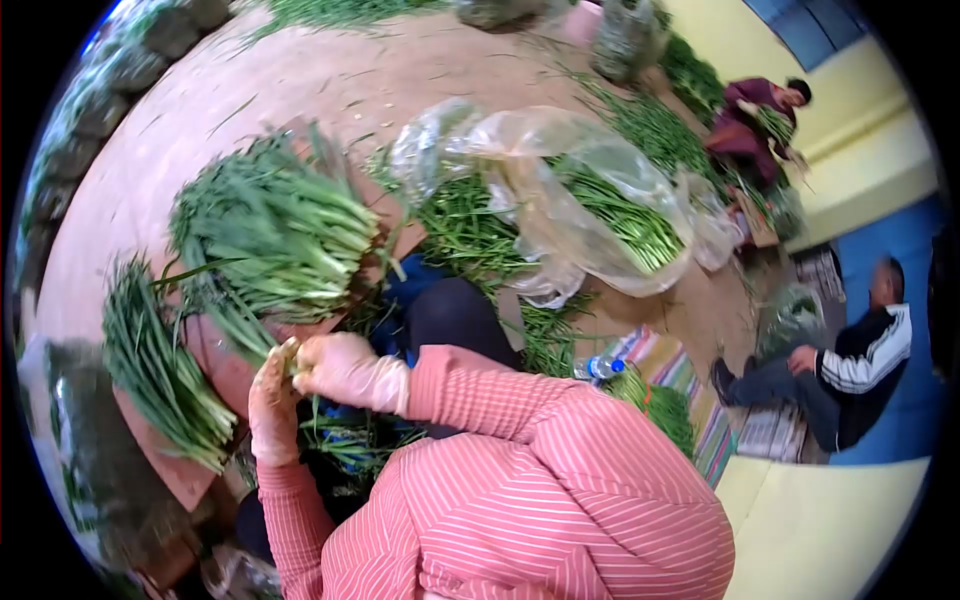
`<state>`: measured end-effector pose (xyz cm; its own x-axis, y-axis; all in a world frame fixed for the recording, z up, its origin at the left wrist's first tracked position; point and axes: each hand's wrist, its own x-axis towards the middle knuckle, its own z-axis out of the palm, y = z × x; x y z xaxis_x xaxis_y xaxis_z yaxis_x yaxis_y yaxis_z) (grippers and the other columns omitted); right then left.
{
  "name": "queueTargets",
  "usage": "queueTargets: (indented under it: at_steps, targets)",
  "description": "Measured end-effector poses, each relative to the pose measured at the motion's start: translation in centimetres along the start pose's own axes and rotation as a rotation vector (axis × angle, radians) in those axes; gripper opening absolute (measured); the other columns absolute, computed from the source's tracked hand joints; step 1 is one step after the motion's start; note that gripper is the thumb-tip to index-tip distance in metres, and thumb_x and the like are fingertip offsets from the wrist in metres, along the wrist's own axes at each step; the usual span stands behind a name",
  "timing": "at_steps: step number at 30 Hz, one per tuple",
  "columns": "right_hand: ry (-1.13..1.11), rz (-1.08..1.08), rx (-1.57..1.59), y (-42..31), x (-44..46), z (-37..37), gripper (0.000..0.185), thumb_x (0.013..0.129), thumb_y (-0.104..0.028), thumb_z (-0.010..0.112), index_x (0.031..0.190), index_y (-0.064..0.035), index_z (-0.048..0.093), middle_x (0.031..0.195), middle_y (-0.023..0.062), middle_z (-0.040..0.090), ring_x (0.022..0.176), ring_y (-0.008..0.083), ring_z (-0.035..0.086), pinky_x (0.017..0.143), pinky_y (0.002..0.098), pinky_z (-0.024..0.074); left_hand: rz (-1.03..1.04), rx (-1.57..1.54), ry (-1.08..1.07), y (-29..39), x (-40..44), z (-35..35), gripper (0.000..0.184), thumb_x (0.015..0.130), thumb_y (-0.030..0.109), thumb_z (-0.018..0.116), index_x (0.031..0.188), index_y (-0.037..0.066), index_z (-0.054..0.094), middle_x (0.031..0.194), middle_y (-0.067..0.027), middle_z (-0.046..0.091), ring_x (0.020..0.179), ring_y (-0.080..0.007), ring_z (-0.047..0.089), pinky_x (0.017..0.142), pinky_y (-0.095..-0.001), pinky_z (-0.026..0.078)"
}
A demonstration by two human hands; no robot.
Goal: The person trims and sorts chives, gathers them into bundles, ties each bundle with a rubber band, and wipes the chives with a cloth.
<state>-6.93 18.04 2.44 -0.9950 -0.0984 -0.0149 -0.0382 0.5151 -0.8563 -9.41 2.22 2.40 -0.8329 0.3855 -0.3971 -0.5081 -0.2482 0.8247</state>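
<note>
In thin pale gloves, my left hand [272, 405] and my right hand [345, 370] meet over my lap, both closed on the pale ends of a few green onions [240, 325]. The leaves of these stalks run up and left from my fingers. Just beyond lies a large pile of green onions [290, 235] on a reddish-brown board. Left of my hands is a smaller bunch [165, 370], also with pale ends. Loose green scraps [345, 440] lie below my right hand. Exactly which stalk each finger grips is hidden.
A clear plastic bag [600, 150] of greens lies open ahead. A water bottle [598, 368] rests by a striped mat [700, 420]. One person [765, 125] handles greens at the back right; another [865, 360] sits at right. Filled bags [100, 115] line the left.
</note>
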Motion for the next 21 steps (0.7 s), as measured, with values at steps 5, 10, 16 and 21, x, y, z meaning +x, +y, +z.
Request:
queueTargets:
  at_steps: [5,10,16,21]
  targets:
    - [-0.109,0.349,0.677,1.0,-1.1,1.0,0.017,0.078,-0.018,0.070,0.078,-0.0036,0.062,0.069,0.0032,0.062,0.060,0.0102,0.054,0.057,0.0268,0.0457,0.151,-0.091,-0.079,-1.2,-0.3,-0.6,0.035,0.098,0.018,0.045,0.125,-0.003,0.051,0.112,-0.0084,0.059,0.098,-0.0171,0.057,0.087,-0.0295,0.044]
    - [-0.069,0.364,0.786,3.6,-2.4,0.9,0.020,0.079,-0.021,0.068,0.073,-0.0031,0.061,0.068,0.0038,0.063,0.060,0.0108,0.056,0.055,0.0274,0.0462,0.323,0.001,-0.090,-1.5,-1.3,-0.1,0.045,0.098,0.027,0.042,0.131,-0.002,0.046,0.122,-0.0105,0.054,0.108,-0.0211,0.054,0.094,-0.0355,0.042]
    - [-0.757,0.107,-0.543,7.9,-7.5,4.1,0.024,0.076,-0.031,0.057,0.080,-0.0101,0.067,0.076,0.0114,0.066,0.071,0.0307,0.065,0.065,0.0430,0.0509,0.421,-0.253,0.014,3.9,-3.1,-0.1,0.041,0.098,0.029,0.044,0.131,0.005,0.047,0.104,-0.0013,0.054,0.095,-0.0166,0.052,0.090,-0.0352,0.043]
    - [-0.397,0.206,-0.459,3.7,-4.9,-1.7,0.023,0.080,-0.030,0.055,0.084,-0.0112,0.068,0.081,0.0095,0.066,0.078,0.0297,0.064,0.069,0.0410,0.0515,0.033,-0.719,-0.008,0.9,0.0,-5.1,0.030,0.096,0.023,0.051,0.116,0.000,0.057,0.055,0.0104,0.020,0.043,-0.0027,0.020,0.040,-0.0192,0.022]
